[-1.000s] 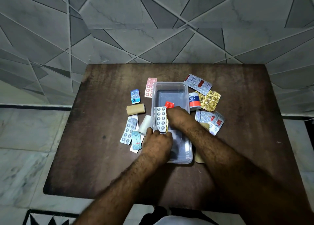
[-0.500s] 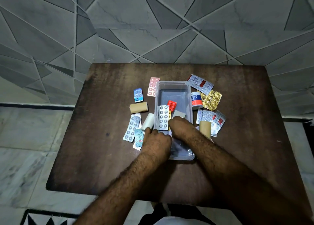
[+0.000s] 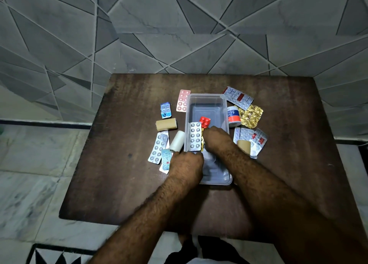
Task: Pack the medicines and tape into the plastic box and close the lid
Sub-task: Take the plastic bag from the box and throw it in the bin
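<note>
A clear plastic box (image 3: 207, 101) stands open mid-table, and its lid (image 3: 218, 177) lies at the near end under my forearms. Inside lies a red blister strip (image 3: 205, 121). A silver blister strip (image 3: 194, 136) leans along the box's left wall. My left hand (image 3: 187, 164) curls at that strip's near end by the box corner. My right hand (image 3: 215, 139) reaches into the box, fingers closed on a yellow strip (image 3: 202, 142) of which only an edge shows. An adhesive tape roll (image 3: 234, 116) stands right of the box.
Left of the box lie a pink strip (image 3: 183, 100), a blue strip (image 3: 165, 110), a tan roll (image 3: 166, 124), a white roll (image 3: 177, 141) and two more strips (image 3: 158, 148). On the right are a gold strip (image 3: 250, 116), white-red strips (image 3: 238, 98) and a tan roll (image 3: 244, 145). The dark table (image 3: 119, 164) is small, with floor all round.
My right hand has drawn back a little toward the near end of the box and stays inside it. My left hand stays at the near-left corner.
</note>
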Demonstrator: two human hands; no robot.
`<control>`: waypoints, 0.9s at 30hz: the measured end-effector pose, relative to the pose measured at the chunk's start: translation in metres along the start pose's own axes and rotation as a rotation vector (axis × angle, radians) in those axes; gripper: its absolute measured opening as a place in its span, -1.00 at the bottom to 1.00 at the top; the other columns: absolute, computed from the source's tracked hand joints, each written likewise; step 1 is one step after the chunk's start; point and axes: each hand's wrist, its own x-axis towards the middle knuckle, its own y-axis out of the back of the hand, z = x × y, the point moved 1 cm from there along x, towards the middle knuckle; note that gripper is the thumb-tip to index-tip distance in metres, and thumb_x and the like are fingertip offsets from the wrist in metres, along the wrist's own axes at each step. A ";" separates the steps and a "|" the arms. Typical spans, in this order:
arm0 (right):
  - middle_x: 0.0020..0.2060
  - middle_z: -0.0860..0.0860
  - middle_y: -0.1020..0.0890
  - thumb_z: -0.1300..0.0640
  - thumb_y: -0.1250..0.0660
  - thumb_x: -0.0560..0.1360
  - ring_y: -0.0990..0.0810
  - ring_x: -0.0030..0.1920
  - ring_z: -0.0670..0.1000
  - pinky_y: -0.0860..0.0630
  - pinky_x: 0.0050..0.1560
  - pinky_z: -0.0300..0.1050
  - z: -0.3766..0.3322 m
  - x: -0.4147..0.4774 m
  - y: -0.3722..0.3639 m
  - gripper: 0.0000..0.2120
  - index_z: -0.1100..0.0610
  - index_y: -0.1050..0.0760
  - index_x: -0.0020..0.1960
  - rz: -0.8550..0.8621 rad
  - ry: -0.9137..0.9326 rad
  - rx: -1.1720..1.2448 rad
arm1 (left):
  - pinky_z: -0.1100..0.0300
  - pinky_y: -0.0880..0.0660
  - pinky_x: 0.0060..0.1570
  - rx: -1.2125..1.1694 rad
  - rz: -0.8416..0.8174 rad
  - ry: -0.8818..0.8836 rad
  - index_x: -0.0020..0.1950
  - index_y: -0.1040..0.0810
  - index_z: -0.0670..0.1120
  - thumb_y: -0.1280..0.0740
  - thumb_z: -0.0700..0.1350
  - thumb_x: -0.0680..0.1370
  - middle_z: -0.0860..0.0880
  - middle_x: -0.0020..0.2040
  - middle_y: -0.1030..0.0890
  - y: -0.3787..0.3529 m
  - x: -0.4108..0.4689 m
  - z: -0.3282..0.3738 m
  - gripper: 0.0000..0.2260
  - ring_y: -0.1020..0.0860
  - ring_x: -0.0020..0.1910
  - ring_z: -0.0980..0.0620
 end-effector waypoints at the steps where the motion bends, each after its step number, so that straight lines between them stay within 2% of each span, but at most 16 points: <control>1: 0.17 0.23 -0.57 0.25 -0.28 0.48 -0.57 0.16 0.22 -0.49 0.10 -0.01 -0.001 -0.002 -0.001 -0.67 0.25 -0.49 0.24 0.004 0.007 -0.009 | 0.05 -0.46 0.07 -0.043 -0.003 0.028 0.18 -0.52 -0.08 -0.26 -0.10 0.54 -0.12 0.10 -0.65 0.001 0.000 0.000 -0.77 -0.62 0.09 -0.16; 5: 0.14 0.24 -0.57 0.21 -0.26 0.50 -0.58 0.13 0.25 -0.51 0.07 -0.02 0.002 -0.010 0.000 -0.71 0.23 -0.50 0.20 0.024 -0.025 0.032 | 0.01 -0.51 0.00 -0.241 -0.058 0.165 0.24 -0.51 -0.05 -0.25 -0.04 0.56 -0.15 0.13 -0.62 0.003 0.002 -0.003 -0.73 -0.60 0.11 -0.19; 8: 0.02 0.22 -0.63 0.10 -0.29 0.50 -0.61 0.04 0.24 -0.51 -0.01 -0.05 0.009 -0.011 0.010 -0.75 0.22 -0.55 0.09 0.117 -0.166 0.246 | 0.02 -0.52 0.05 -0.378 -0.055 0.229 0.24 -0.54 0.01 -0.25 -0.01 0.55 -0.16 0.15 -0.61 0.004 0.002 -0.008 -0.72 -0.59 0.14 -0.21; 11: -0.26 0.20 -0.65 0.19 -0.30 0.43 -0.68 -0.23 0.19 -0.59 -0.20 -0.03 0.020 -0.023 0.026 -0.85 0.29 -0.55 -0.13 0.187 -0.256 0.629 | 0.06 -0.51 0.05 -0.542 0.004 0.264 0.24 -0.56 0.04 -0.26 -0.10 0.51 -0.19 0.14 -0.63 0.009 -0.001 -0.014 -0.69 -0.58 0.13 -0.24; 13: -0.34 0.20 -0.60 0.30 -0.26 0.43 -0.66 -0.41 0.15 -0.63 -0.35 -0.02 0.028 -0.039 0.036 -0.88 0.37 -0.52 -0.15 0.221 -0.309 0.960 | 0.08 -0.55 0.04 -0.722 0.016 0.283 0.18 -0.58 0.06 -0.27 -0.15 0.44 -0.18 0.08 -0.66 0.013 -0.003 -0.017 -0.67 -0.61 0.07 -0.23; 16: -0.36 0.17 -0.57 0.36 -0.22 0.48 -0.59 -0.50 0.03 -0.55 -0.51 -0.21 0.036 -0.066 0.045 -0.92 0.29 -0.49 -0.13 0.281 -0.341 1.248 | -0.07 -0.64 -0.07 -1.062 0.015 0.338 -0.12 -0.59 0.07 -0.25 -0.14 0.31 -0.16 -0.12 -0.69 0.015 -0.005 -0.018 -0.77 -0.68 -0.18 -0.18; 17: -0.37 0.14 -0.56 0.36 -0.22 0.49 -0.59 -0.48 0.01 -0.52 -0.52 -0.23 0.036 -0.074 0.046 -0.91 0.26 -0.48 -0.12 0.290 -0.338 1.304 | -0.05 -0.65 -0.13 -1.147 0.008 0.350 -0.17 -0.57 0.03 -0.26 -0.19 0.34 -0.17 -0.18 -0.68 0.016 -0.006 -0.016 -0.82 -0.68 -0.27 -0.17; 19: -0.35 0.11 -0.58 0.35 -0.22 0.50 -0.59 -0.42 0.02 -0.50 -0.49 -0.23 0.038 -0.092 0.045 -0.90 0.22 -0.49 -0.10 0.334 -0.350 1.384 | 0.08 -0.59 -0.29 -1.328 -0.014 0.356 -0.22 -0.55 -0.05 -0.24 -0.33 0.44 -0.19 -0.27 -0.63 0.021 -0.010 -0.007 -0.80 -0.62 -0.43 -0.12; 22: -0.32 0.12 -0.59 0.34 -0.22 0.51 -0.57 -0.46 -0.02 -0.52 -0.48 -0.23 0.042 -0.120 0.038 -0.90 0.20 -0.49 -0.07 0.411 -0.399 1.519 | 0.21 -0.55 -0.42 -1.546 -0.067 0.329 -0.26 -0.55 -0.17 -0.25 -0.40 0.52 -0.20 -0.32 -0.56 0.028 -0.013 0.016 -0.78 -0.54 -0.45 -0.09; 25: -0.32 0.13 -0.60 0.32 -0.23 0.50 -0.54 -0.48 -0.03 -0.53 -0.45 -0.24 0.052 -0.152 0.028 -0.89 0.26 -0.53 -0.06 0.487 -0.461 1.639 | 0.20 -0.60 -0.39 -1.672 -0.115 0.233 -0.24 -0.55 -0.22 -0.26 -0.40 0.54 -0.17 -0.35 -0.55 0.036 -0.019 0.051 -0.81 -0.54 -0.43 -0.06; 27: -0.35 0.13 -0.57 0.30 -0.27 0.46 -0.52 -0.46 -0.03 -0.53 -0.40 -0.22 0.059 -0.172 0.022 -0.89 0.20 -0.53 -0.21 0.561 -0.517 1.691 | 0.15 -0.59 -0.30 -1.745 -0.123 0.171 -0.20 -0.55 -0.23 -0.26 -0.40 0.54 -0.15 -0.36 -0.58 0.038 -0.021 0.074 -0.82 -0.56 -0.44 -0.01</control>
